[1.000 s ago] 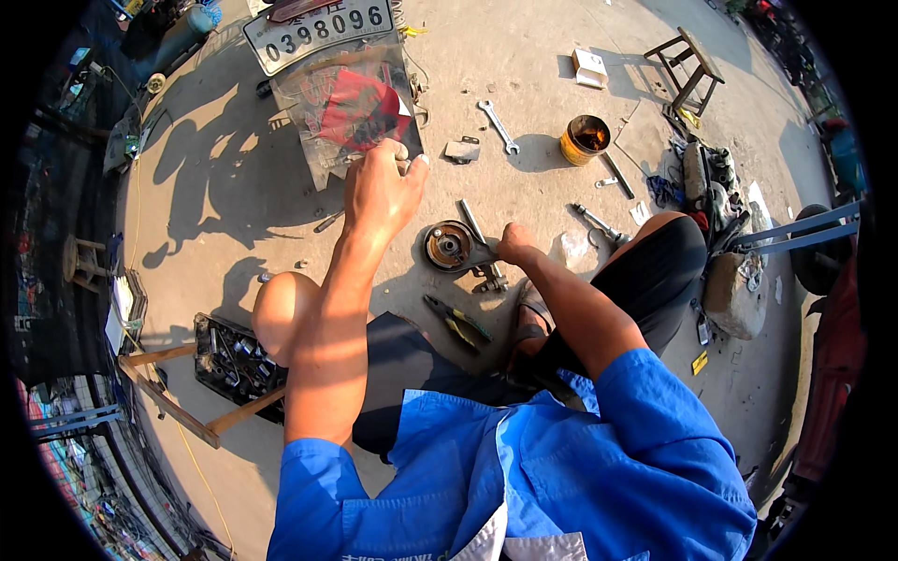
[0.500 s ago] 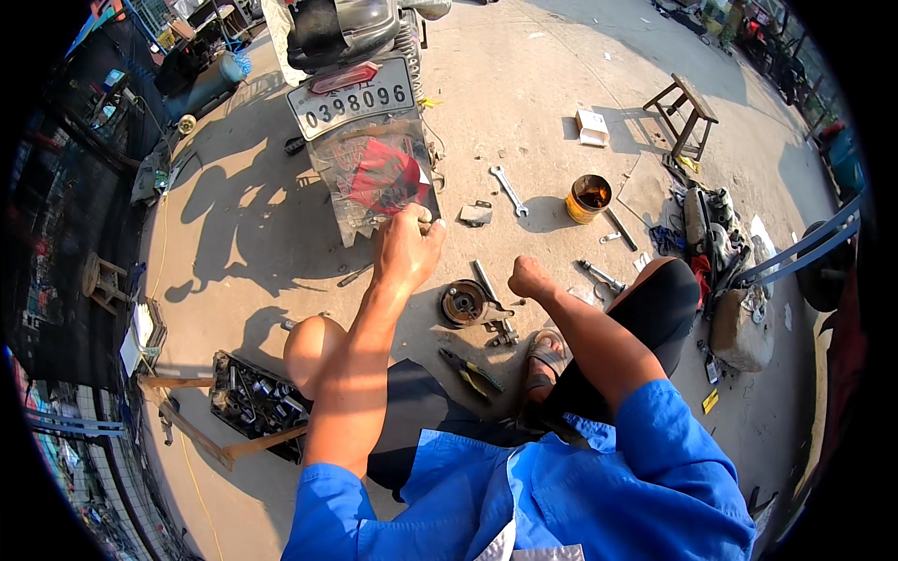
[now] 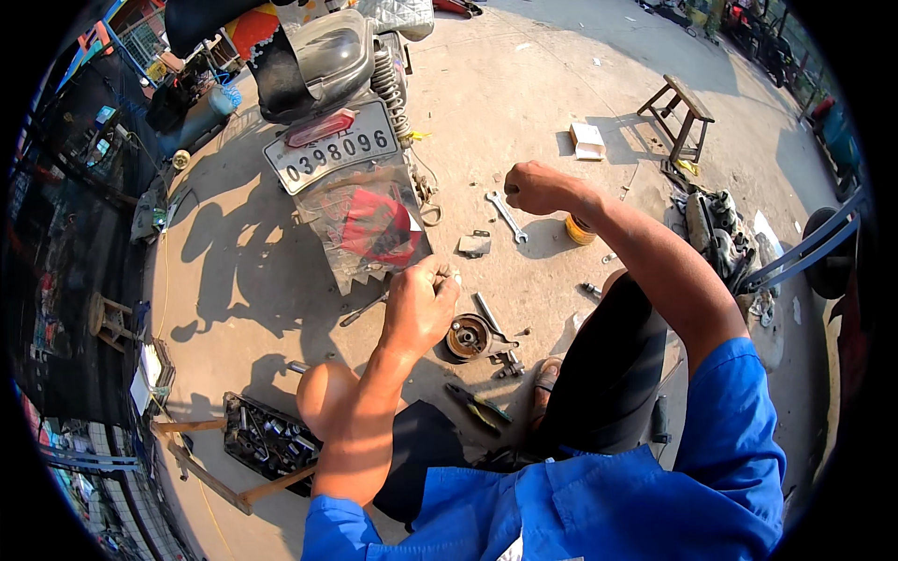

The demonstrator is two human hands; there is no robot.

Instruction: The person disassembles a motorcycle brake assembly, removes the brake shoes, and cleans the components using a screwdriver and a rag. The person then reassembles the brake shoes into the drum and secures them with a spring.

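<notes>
My left hand (image 3: 421, 301) is closed in a pinch, just off the lower right corner of the motorbike's mudguard flap (image 3: 379, 224); what its fingers hold, if anything, is too small to name. My right hand (image 3: 543, 188) is a fist raised over the ground beyond the open-ended wrench (image 3: 507, 217), its contents hidden. Below my left hand lies a round brake plate (image 3: 470, 338) with a metal arm. Nearer my body are pliers (image 3: 478, 408) with dark and yellow handles. A small flat metal part (image 3: 474, 244) sits between the flap and the wrench.
My right forearm partly covers a yellow tin (image 3: 578, 230). A white box (image 3: 587, 141) and a wooden stool (image 3: 680, 114) stand farther off. A black tray of sockets (image 3: 271, 439) is beside my left knee. A screwdriver (image 3: 363, 311) lies under the flap.
My right hand has risen and swung away from my body, from beside the brake plate to beyond the wrench. My left hand has come nearer, away from the flap. The view has shifted, showing more motorbike.
</notes>
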